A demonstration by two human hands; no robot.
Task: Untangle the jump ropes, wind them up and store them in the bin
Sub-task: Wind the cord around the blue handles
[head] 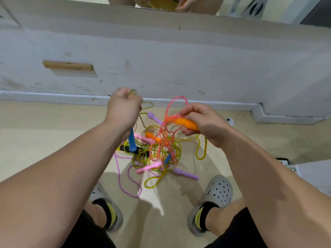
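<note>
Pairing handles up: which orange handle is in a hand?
The upper orange handle, gripped by the right hand; the other orange handle sits in the tangle below.

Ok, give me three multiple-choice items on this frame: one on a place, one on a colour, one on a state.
1. Where is the rope tangle?
A. in a bin
B. on the floor, ahead of the clogs
C. on a table

2. What colour is the handle in the right hand?
A. blue
B. purple
C. orange

3. What is the left hand doing?
A. gripping a yellowish rope, raised
B. lying flat on the ground
C. hanging idle

Answers: 1 B, the tangle lies on the pale floor in front of the clogs. 2 C, an orange handle shows between thumb and fingers. 3 A, its fingers are curled round the rope above the tangle.
</note>
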